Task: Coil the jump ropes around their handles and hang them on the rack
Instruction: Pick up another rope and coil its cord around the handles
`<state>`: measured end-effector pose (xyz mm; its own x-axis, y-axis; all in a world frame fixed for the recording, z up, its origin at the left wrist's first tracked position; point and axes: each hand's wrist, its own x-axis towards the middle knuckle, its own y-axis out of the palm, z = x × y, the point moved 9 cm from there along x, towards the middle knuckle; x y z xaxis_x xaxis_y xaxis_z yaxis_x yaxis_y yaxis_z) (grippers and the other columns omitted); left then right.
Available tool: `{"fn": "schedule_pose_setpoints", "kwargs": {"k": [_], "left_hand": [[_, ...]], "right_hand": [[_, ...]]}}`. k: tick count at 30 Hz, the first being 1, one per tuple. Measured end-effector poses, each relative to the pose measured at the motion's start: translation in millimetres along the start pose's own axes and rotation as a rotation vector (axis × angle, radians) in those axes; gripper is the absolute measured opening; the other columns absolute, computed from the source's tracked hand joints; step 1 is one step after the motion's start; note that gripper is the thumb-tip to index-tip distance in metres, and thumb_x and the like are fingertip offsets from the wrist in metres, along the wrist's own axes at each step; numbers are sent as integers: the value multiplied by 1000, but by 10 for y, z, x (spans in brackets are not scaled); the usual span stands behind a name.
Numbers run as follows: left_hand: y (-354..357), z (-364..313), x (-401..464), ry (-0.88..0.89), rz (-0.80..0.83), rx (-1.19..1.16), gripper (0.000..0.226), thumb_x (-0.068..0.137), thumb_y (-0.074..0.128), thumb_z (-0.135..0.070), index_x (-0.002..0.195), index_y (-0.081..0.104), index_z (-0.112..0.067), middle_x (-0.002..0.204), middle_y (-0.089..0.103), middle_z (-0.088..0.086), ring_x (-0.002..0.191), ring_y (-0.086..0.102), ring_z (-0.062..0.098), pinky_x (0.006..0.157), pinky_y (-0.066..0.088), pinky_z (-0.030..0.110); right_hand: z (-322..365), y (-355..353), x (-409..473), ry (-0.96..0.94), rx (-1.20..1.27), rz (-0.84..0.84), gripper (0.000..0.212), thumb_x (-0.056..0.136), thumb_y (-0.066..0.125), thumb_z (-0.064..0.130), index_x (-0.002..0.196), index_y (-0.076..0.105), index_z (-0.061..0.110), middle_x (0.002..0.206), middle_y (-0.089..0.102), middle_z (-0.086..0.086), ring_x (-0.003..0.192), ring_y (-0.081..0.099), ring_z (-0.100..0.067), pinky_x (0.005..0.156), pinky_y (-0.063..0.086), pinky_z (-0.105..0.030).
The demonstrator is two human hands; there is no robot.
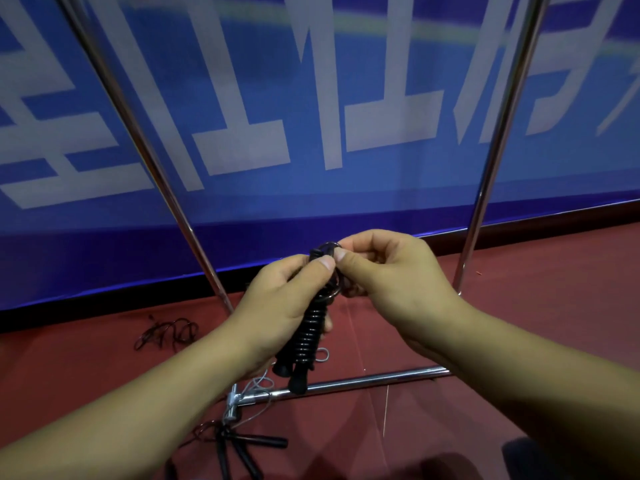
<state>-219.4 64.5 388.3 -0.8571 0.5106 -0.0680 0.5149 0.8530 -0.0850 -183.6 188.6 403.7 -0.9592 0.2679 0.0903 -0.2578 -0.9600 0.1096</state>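
A black jump rope point(309, 336) is wound in tight coils around its two handles, which point down toward the floor. My left hand point(280, 306) grips the coiled bundle around its upper half, thumb pressed near the top. My right hand point(388, 271) pinches the rope's end loop at the top of the bundle, close against my left thumb. The metal rack point(363, 379) stands right behind, its bottom bar low on the floor and two shiny uprights slanting up on either side.
More black jump rope handles point(242, 445) lie on the red floor near my feet, with a thin silver cable point(256, 393) beside the rack's foot. A tangled black rope point(169, 334) lies at the left. A blue banner point(311, 116) backs the rack.
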Motion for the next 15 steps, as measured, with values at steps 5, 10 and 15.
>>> {"fn": "schedule_pose_setpoints", "kwargs": {"k": [5,10,15], "left_hand": [[-49,-6,10,-16,-41,-18,47,78,60,-40,98,62,3,66,55,11,49,54,23,49,44,27],[-52,-21,2,-53,-27,-66,32,76,61,-33,86,61,-3,64,51,11,44,48,24,45,40,24],[-95,37,-1,-119,-57,-108,25,91,57,-27,82,58,-4,60,51,11,41,46,23,48,36,25]], "right_hand": [[44,44,-35,-28,31,67,16,94,62,0,91,73,11,64,67,-3,61,62,-9,61,52,-20],[59,81,-59,-65,12,102,20,93,60,-4,97,74,10,70,69,-3,67,64,-10,67,53,-23],[122,125,-91,-95,72,119,21,92,60,-7,92,69,12,71,68,-8,67,65,-14,72,56,-29]]}}
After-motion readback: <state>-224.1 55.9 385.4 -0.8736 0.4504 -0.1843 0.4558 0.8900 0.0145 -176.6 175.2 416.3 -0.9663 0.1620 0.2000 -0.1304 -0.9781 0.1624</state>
